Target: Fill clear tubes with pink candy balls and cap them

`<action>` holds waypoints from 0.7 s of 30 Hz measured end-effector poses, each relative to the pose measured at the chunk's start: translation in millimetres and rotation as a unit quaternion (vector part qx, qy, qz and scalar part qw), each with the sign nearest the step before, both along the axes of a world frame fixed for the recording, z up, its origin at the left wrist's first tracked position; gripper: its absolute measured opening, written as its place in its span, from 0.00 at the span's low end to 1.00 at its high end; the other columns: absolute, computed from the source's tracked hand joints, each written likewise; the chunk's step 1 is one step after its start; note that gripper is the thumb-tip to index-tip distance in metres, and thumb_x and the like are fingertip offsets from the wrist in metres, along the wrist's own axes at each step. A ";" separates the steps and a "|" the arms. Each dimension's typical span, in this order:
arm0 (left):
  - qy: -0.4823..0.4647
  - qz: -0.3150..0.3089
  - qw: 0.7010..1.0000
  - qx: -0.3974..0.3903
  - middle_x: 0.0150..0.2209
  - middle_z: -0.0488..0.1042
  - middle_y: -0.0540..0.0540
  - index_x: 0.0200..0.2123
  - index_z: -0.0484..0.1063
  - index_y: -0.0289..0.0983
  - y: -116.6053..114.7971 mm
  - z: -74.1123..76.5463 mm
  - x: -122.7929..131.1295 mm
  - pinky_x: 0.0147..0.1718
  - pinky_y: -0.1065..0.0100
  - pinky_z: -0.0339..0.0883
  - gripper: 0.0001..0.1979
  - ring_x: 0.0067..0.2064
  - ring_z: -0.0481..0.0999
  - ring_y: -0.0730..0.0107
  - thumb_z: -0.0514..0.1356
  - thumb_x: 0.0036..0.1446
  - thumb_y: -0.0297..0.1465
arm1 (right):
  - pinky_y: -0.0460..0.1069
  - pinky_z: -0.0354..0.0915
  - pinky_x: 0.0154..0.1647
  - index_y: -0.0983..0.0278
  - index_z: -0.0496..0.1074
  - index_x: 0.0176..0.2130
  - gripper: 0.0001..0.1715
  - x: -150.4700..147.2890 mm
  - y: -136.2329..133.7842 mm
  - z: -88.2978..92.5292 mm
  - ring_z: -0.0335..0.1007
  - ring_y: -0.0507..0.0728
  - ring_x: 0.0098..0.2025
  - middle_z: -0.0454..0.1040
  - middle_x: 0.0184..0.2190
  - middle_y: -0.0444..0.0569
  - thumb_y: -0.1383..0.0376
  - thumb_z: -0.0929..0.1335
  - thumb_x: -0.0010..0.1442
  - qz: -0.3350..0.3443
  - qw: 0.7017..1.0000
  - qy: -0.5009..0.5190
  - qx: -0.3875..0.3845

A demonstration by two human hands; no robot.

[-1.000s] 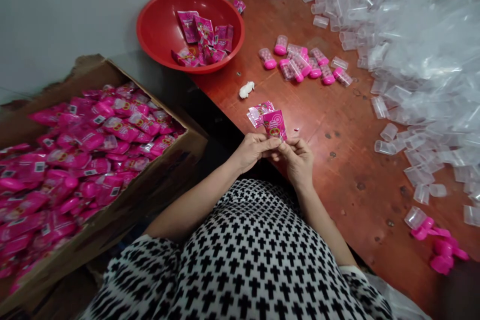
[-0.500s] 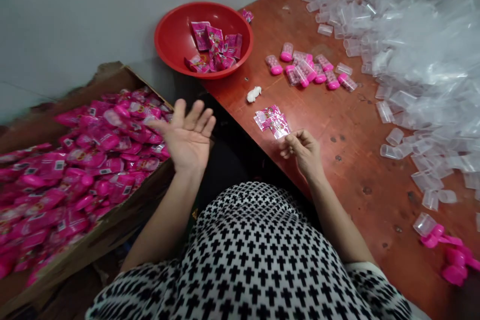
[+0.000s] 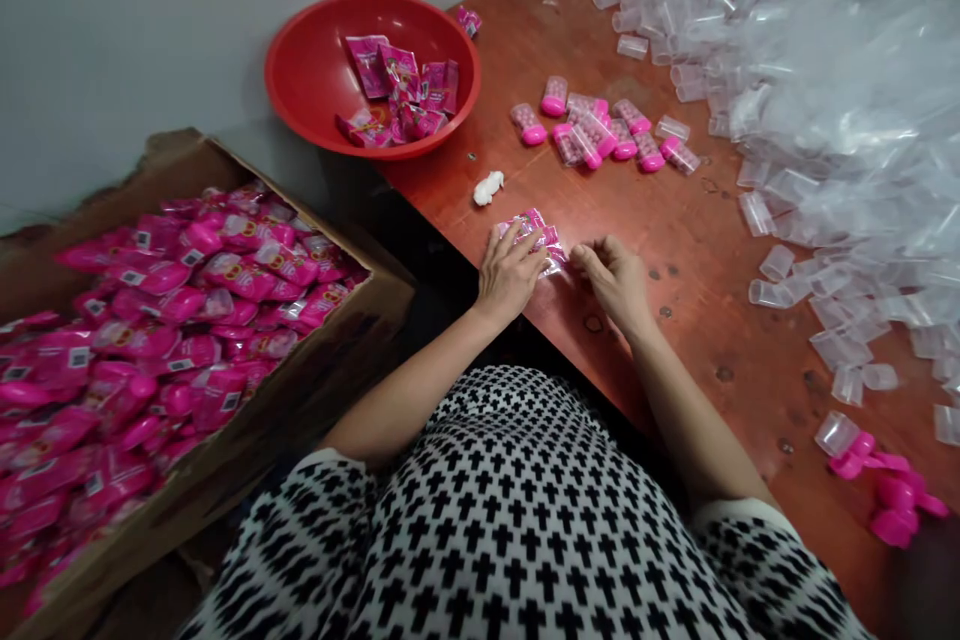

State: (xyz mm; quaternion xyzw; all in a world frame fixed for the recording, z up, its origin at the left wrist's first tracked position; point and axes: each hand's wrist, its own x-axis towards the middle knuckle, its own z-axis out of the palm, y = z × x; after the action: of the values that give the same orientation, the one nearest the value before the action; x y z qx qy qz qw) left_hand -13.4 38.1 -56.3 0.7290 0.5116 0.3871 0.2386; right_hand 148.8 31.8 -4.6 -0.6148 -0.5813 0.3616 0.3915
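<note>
A few flat pink printed sachets (image 3: 551, 238) lie overlapping near the table's front edge. My left hand (image 3: 510, 270) rests over their left part, palm down with fingers apart, hiding some of them. Just right of the sachets, my right hand (image 3: 611, 280) has its thumb and fingers pinched together. Whatever is in that pinch, if anything, is hidden. Behind the sachets sits a small crumpled white lump (image 3: 488, 188). Farther back lies a group of clear tubes with pink caps (image 3: 596, 132), filled with small pink balls.
A red bowl (image 3: 300, 110) holding pink packets stands at the table's back left corner. To my left, a cardboard box (image 3: 360, 320) is heaped with filled pink packages (image 3: 172, 320). Empty clear tubes (image 3: 840, 140) cover the table's right side, with pink plastic parts (image 3: 896, 500) nearer me.
My left hand has moved from above the box's edge, right onto the sachets, and turned palm down. My right hand stays pinched beside them. The view has shifted slightly.
</note>
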 end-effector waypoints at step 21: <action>0.055 0.053 0.995 0.059 0.49 0.76 0.44 0.37 0.79 0.39 8.5 -8.0 6.9 0.63 0.45 0.49 0.09 0.61 0.64 0.54 0.58 0.58 0.31 | 0.48 0.63 0.32 0.64 0.72 0.35 0.14 -0.3 12.4 -5.4 0.70 0.53 0.29 0.76 0.28 0.46 0.56 0.66 0.56 0.015 0.996 -0.091 0.021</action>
State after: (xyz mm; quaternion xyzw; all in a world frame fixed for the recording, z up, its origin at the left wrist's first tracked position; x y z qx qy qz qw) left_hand -6.5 46.6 -64.3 0.7341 0.5379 0.3877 0.1463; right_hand 148.6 44.2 -10.1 -0.6278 -0.6312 0.2979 0.3446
